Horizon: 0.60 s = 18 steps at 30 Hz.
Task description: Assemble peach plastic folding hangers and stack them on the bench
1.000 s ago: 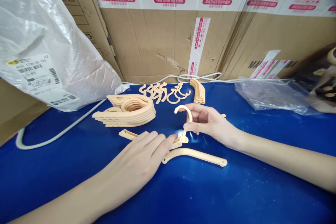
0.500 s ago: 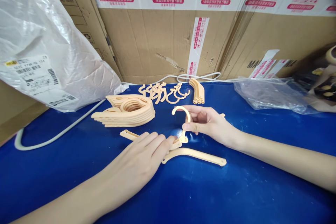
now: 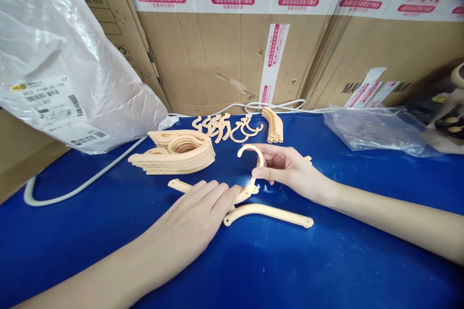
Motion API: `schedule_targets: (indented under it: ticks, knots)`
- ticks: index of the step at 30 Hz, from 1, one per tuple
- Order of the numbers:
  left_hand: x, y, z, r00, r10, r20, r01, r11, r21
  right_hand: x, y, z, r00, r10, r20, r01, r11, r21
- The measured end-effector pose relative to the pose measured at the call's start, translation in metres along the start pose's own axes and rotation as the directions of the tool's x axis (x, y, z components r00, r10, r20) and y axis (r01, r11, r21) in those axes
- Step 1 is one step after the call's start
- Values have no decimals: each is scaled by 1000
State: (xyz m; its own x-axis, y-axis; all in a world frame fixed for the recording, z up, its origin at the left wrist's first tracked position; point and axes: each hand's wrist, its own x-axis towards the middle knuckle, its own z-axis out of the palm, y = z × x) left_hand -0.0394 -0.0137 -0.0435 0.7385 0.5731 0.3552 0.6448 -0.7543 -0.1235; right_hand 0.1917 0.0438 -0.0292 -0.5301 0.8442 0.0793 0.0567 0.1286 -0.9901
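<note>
My right hand (image 3: 281,166) pinches a cream plastic hanger hook (image 3: 259,158) by its shank, thumb in front and fingers behind. Closed over a cream hanger arm (image 3: 179,186), my left hand (image 3: 205,210) covers the middle of that piece. The hook's lower end meets the arm's inner end at the fingertips; whether the two are joined I cannot tell. A second, curved hanger arm (image 3: 268,211) lies loose on the blue tabletop (image 3: 290,270), just in front of both hands.
Folded hangers form a stack (image 3: 177,154) at left. Behind lie several loose hooks (image 3: 217,125) and a bundle of hanger arms (image 3: 273,125). A white plastic bag (image 3: 83,67), a cable (image 3: 83,193), clear plastic film (image 3: 373,130) and cardboard boxes (image 3: 217,48) surround the table's back.
The hook's lower end has come down closer against the inner end of the arm under my left hand. Both hands keep their grips and have barely moved.
</note>
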Motion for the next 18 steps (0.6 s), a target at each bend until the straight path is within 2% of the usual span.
schedule_targets:
  ticks: [11, 18]
  knots:
    - [8, 2, -8, 999, -5, 50, 3, 999, 50, -1, 1, 0, 999, 3, -51, -5, 999, -38]
    - [8, 4, -10, 996, 7, 92, -14, 996, 85, 0, 2, 0, 999, 11, -41, -13, 998, -68]
